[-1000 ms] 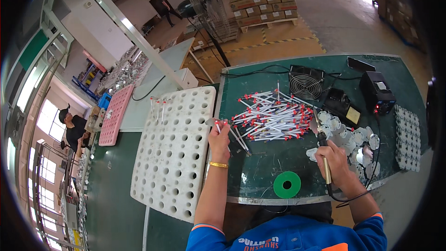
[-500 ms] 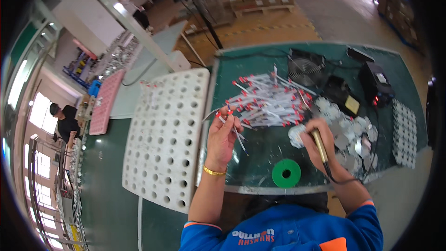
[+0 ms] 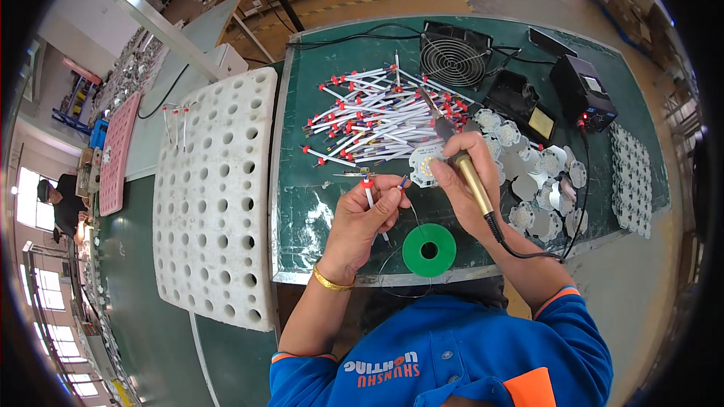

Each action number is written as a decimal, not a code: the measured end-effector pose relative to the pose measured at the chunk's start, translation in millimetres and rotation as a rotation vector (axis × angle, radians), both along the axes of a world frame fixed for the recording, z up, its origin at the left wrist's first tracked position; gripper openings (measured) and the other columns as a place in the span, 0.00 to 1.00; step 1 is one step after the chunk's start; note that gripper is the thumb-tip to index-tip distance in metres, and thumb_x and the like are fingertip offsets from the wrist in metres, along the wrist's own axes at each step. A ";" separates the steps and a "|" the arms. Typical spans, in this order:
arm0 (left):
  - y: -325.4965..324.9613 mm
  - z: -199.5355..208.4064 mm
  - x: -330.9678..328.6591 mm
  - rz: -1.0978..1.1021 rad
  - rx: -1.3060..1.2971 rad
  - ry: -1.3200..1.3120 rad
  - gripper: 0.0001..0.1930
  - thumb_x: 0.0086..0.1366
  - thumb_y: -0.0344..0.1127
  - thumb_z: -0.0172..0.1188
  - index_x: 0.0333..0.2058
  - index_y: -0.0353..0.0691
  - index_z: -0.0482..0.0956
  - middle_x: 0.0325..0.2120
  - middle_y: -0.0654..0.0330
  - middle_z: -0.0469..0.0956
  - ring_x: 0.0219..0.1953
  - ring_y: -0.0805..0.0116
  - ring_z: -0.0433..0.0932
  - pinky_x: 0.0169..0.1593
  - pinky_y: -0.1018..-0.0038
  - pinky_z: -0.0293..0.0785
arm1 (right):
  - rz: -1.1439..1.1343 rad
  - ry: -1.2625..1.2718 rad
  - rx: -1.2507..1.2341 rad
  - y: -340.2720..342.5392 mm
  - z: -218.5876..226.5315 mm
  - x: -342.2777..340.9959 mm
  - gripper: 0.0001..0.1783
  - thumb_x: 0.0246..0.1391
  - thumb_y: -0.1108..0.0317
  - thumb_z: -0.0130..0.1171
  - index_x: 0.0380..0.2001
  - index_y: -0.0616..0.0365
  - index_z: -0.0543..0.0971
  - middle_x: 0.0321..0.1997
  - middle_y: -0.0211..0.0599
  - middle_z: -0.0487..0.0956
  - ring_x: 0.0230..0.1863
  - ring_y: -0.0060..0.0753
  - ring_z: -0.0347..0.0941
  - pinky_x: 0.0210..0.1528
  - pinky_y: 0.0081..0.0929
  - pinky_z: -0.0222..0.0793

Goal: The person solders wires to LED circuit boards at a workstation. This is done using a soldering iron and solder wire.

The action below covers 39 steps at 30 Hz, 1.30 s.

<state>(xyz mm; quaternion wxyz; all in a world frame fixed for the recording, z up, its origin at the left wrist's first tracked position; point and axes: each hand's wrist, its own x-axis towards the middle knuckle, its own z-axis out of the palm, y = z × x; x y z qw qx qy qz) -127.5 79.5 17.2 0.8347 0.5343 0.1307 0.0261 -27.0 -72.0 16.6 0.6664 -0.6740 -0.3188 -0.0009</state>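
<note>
Your left hand [image 3: 366,215] grips red-collared white tube [image 3: 368,191], end protruding, likely for access. Your right hand [image 3: 460,197] grips soldering iron [image 3: 472,181] by handle, likely sparing fingers; white disc [image 3: 424,164] at thumb, over tabletop [image 3: 313,215].

Daylight glares through the windows [image 3: 38,200] at left, the worktop [image 3: 305,207] appears moderately bright and sharp, and fisheye distortion curves straight edges toward black corners.
</note>
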 end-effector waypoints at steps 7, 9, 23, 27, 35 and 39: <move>-0.8 -1.2 -0.6 -0.010 0.035 0.025 0.10 0.64 0.36 0.56 0.40 0.38 0.76 0.25 0.66 0.77 0.19 0.84 0.63 0.22 0.86 0.53 | -0.057 -0.180 -0.019 -0.6 -3.6 -1.2 0.11 0.51 0.76 0.60 0.34 0.58 0.68 0.27 0.29 0.68 0.23 0.18 0.62 0.25 0.17 0.61; -0.5 -2.1 0.1 -0.017 0.021 0.021 0.09 0.64 0.36 0.56 0.40 0.38 0.77 0.25 0.65 0.77 0.19 0.84 0.62 0.21 0.86 0.53 | -0.049 -0.185 -0.035 0.1 -3.0 -2.2 0.11 0.50 0.77 0.61 0.34 0.59 0.68 0.27 0.32 0.71 0.23 0.20 0.64 0.25 0.19 0.62; 1.5 -11.8 6.7 -0.013 0.003 0.027 0.09 0.64 0.34 0.55 0.39 0.37 0.77 0.23 0.66 0.76 0.18 0.85 0.59 0.20 0.86 0.52 | 0.057 -0.616 -0.022 1.9 -6.5 5.9 0.14 0.45 0.81 0.60 0.33 0.56 0.69 0.22 0.41 0.72 0.19 0.40 0.69 0.19 0.29 0.64; -9.1 -7.2 4.5 0.056 0.098 0.040 0.08 0.65 0.33 0.54 0.38 0.37 0.75 0.22 0.67 0.75 0.20 0.84 0.64 0.23 0.87 0.57 | 0.014 -0.633 -0.004 1.3 -6.9 0.0 0.14 0.44 0.83 0.59 0.33 0.57 0.69 0.22 0.42 0.73 0.21 0.41 0.71 0.24 0.32 0.67; -11.7 -13.4 6.3 -0.088 -0.005 -0.048 0.10 0.64 0.39 0.55 0.31 0.37 0.74 0.22 0.68 0.73 0.19 0.85 0.59 0.22 0.84 0.53 | -0.084 -0.622 0.117 0.7 -7.5 -0.7 0.12 0.45 0.83 0.58 0.33 0.59 0.69 0.22 0.42 0.73 0.21 0.44 0.71 0.23 0.33 0.68; -17.4 -17.1 5.4 -0.052 0.006 -0.120 0.10 0.63 0.34 0.57 0.41 0.37 0.73 0.28 0.67 0.76 0.24 0.83 0.67 0.27 0.87 0.59 | -0.089 -0.633 0.126 -0.1 -8.0 0.6 0.12 0.45 0.82 0.59 0.32 0.60 0.69 0.21 0.40 0.72 0.20 0.42 0.70 0.23 0.31 0.67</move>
